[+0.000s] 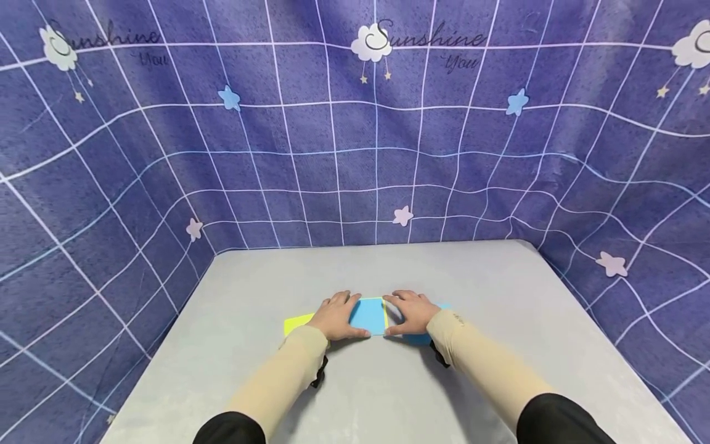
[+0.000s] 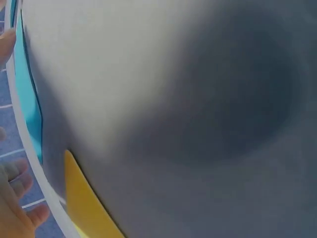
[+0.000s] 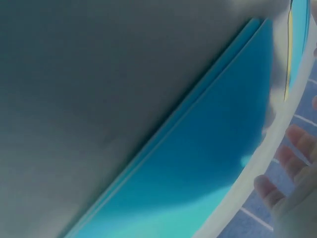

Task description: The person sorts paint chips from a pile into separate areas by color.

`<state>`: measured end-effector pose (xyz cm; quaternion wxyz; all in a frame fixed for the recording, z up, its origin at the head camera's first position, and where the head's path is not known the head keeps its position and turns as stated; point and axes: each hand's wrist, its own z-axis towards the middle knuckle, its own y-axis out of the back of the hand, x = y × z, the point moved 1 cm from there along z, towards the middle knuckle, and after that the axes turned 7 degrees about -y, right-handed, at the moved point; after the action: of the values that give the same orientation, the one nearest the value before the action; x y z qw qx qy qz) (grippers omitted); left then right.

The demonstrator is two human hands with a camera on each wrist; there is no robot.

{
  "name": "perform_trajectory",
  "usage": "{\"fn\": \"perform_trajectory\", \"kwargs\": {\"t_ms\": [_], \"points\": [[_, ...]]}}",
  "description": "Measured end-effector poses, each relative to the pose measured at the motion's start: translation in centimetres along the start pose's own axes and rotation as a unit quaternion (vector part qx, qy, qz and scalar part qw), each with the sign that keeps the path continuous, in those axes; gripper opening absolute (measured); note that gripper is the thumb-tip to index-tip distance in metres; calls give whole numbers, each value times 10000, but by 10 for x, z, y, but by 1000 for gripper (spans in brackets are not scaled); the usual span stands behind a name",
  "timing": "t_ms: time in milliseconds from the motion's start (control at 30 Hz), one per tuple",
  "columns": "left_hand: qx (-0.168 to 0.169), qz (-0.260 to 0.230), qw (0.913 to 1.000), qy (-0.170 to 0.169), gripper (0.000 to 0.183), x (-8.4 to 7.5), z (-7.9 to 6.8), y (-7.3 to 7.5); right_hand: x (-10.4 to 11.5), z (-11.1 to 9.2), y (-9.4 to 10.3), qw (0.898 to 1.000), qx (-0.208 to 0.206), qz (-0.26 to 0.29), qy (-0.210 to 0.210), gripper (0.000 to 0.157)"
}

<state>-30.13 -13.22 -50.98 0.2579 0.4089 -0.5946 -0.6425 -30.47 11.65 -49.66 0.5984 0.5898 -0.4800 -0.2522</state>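
A blue square sheet (image 1: 368, 316) lies on the table between my two hands, with a thin yellow edge showing along its right side and top. My left hand (image 1: 334, 319) spans its left side, thumb at the near corner and fingers at the far one. Across from it my right hand (image 1: 413, 313) has thumb and fingertips at the right corners. Under the left wrist lies a yellow sheet (image 1: 296, 322), its corner also visible in the left wrist view (image 2: 86, 198). Beneath the right wrist are two or more overlapping blue sheets (image 3: 198, 134), partly hidden by that hand in the head view.
The pale grey table (image 1: 366, 394) carries the sheets near its middle. A purple-blue curtain (image 1: 355, 135) with white grid lines, stars and clouds rises behind it and along both sides. Dark bands (image 1: 318, 373) circle the wrists over beige sleeves.
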Motion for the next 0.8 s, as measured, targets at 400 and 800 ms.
{"fn": "perform_trajectory", "kwargs": {"t_ms": [400,800], "points": [[166,-36,9999,-25,110,-2,-7,0,15,12,-11,9997,108,-222,-30,100],[371,-58,9992,-133,106,-1,-2,-7,19,14,-13,9988,263,-407,1,95]]}}
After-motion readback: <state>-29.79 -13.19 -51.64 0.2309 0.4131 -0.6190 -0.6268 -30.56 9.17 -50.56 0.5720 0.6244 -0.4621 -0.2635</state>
